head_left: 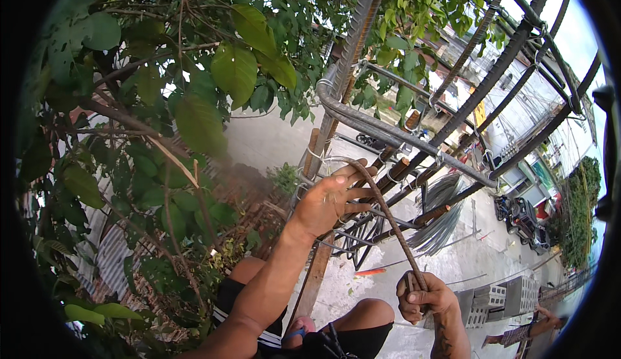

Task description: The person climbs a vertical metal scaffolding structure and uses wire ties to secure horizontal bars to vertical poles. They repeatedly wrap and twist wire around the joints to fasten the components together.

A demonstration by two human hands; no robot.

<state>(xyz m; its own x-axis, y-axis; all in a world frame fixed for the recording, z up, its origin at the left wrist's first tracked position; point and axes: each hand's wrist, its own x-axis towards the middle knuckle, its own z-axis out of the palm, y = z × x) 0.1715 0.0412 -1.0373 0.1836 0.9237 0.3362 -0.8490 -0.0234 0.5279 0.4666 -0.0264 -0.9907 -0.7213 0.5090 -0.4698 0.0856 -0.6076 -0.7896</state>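
Curved rod (391, 221), right fingers (409, 308) gripping its lower end, left fingers (357, 194) spread near its bend

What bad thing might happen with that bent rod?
The right hand might lose its grip on the bent rod, letting it fall toward the ground below. The left hand, with fingers spread close to the metal bars, might get pinched if the rod slips.

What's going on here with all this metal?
Someone is working bare-handed at a rebar cage. The right hand grips the lower end of a curved brown rod. The left hand is open near its upper end, by some wire ties; whether it touches the rod is unclear.
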